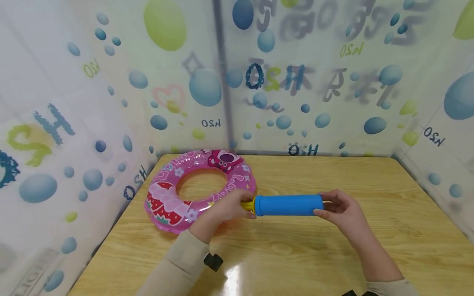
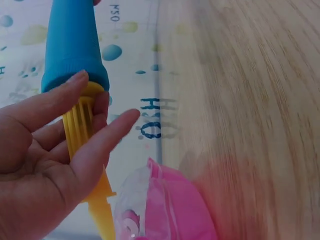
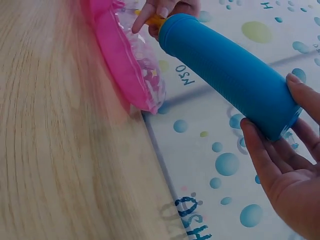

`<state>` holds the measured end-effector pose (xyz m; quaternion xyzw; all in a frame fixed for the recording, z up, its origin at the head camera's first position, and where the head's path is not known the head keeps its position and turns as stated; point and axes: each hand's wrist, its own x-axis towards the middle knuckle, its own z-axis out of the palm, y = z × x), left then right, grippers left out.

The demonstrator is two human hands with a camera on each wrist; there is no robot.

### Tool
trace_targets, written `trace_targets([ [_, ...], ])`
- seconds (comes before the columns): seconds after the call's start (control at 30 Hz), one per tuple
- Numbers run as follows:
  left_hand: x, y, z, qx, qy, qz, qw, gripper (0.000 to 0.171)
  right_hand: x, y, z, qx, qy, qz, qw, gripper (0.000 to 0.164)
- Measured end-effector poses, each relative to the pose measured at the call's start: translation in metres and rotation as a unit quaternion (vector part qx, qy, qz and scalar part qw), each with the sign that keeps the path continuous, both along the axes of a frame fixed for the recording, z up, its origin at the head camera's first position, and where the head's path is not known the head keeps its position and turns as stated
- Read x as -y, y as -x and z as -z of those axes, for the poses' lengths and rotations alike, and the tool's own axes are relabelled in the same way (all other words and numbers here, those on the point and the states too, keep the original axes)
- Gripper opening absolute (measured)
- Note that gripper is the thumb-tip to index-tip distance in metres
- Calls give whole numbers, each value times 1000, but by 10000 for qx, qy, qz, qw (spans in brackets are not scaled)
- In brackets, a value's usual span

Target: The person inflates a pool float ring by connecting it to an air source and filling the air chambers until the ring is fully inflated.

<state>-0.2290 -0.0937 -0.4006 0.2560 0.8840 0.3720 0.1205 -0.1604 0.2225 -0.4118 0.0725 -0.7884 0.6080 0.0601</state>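
Observation:
A blue hand pump [image 1: 290, 205] with a yellow handle [image 2: 80, 130] is held level above the table, in front of me. At its left end my left hand [image 1: 232, 206] holds the yellow part, with fingers behind it and one fingertip against the blue collar. My right hand [image 1: 341, 209] grips the other end of the blue barrel [image 3: 235, 75] between thumb and fingers. Behind my left hand lies a pink inflatable swim ring [image 1: 168, 201] with strawberry and bear prints, puffed up and flat on the table.
The wooden table [image 1: 296, 255] reaches back to walls [image 1: 326, 94] covered with printed cloth of blue and green bubbles. Walls also stand close on the left and right sides. A black band [image 1: 213, 262] sits at my left wrist.

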Motion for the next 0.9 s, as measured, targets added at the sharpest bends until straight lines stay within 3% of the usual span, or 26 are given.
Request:
trace_targets([
  [0.3, 9, 4, -5, 376, -155, 27, 9992, 44, -11, -1, -7, -316, -289, 236, 9988, 47],
  [0.9, 24, 10, -13, 570, 136, -229, 9980, 43, -84, -1, -19, -396, -498, 226, 9977, 43],
])
